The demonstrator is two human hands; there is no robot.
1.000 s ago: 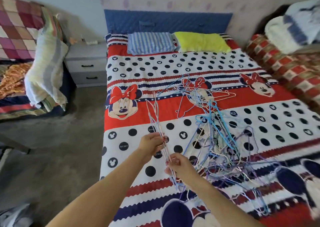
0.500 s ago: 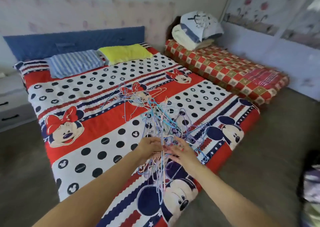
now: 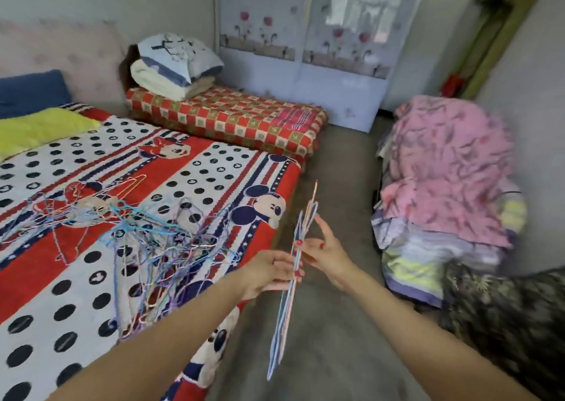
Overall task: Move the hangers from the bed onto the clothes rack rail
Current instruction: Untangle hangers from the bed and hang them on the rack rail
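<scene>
A thin bunch of wire hangers (image 3: 284,318), blue, purple and pink, stands edge-on over the floor just past the bed's corner. My left hand (image 3: 269,272) grips the bunch at its middle. My right hand (image 3: 321,252) pinches the same bunch a little higher, with its index finger pointing up. A tangled heap of coloured wire hangers (image 3: 146,235) lies on the bed (image 3: 214,168), which has a red, white and blue cartoon-mouse cover. No clothes rack rail is in view.
A low mattress with a red checked cover (image 3: 232,119) and stacked pillows (image 3: 174,64) lies beyond the bed. A pile of pink and striped bedding (image 3: 443,192) sits on the right. Grey floor (image 3: 336,324) runs between bed and pile. A flowered wardrobe (image 3: 305,48) stands at the back.
I have turned right, away from the bed. Both hands have lifted the bunch of hangers off the heap and carried it out over the floor.
</scene>
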